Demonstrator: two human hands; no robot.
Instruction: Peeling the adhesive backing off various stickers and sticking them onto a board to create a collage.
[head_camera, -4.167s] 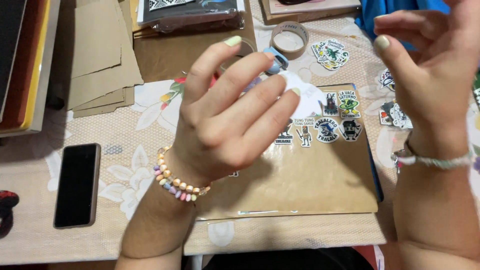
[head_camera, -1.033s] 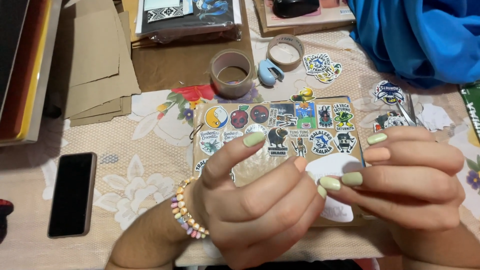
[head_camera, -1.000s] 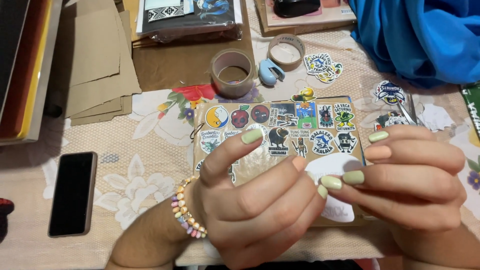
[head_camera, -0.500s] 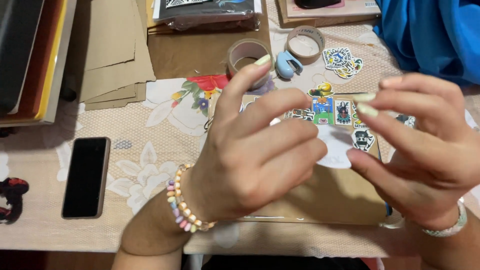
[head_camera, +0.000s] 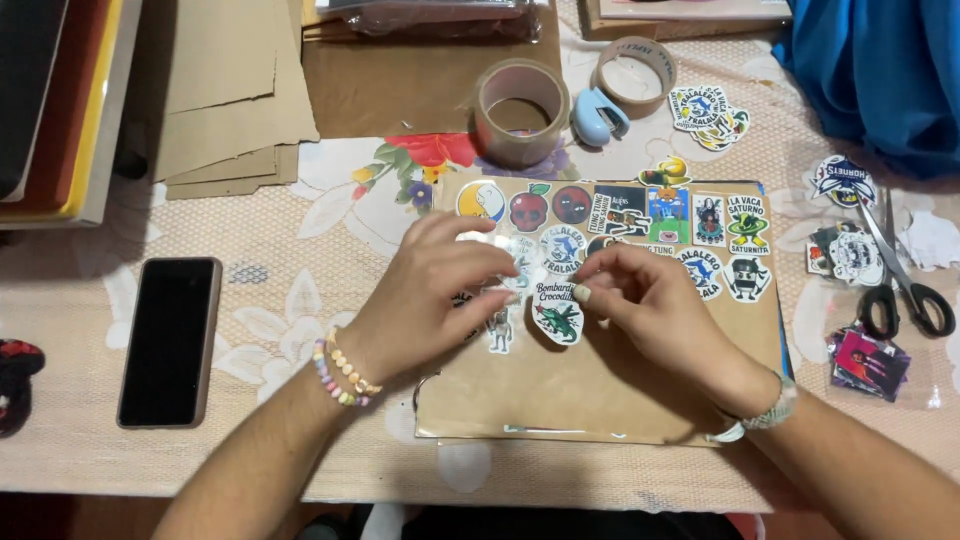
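Observation:
A brown cardboard board lies flat in front of me, its upper part covered with rows of several colourful cartoon stickers. My left hand, with a bead bracelet at the wrist, rests its fingertips on the stickers at the board's middle. My right hand, wearing a wristwatch, pinches the upper right edge of a crocodile sticker that lies on the board between both hands. The sticker looks flat against the cardboard.
A black phone lies at left. Behind the board stand two tape rolls and a small blue dispenser. Scissors and loose stickers lie at right, blue cloth behind, brown paper sheets back left.
Both hands have come down from in front of the camera to the board. The white-backed sticker held between them now lies on the cardboard below the other stickers.

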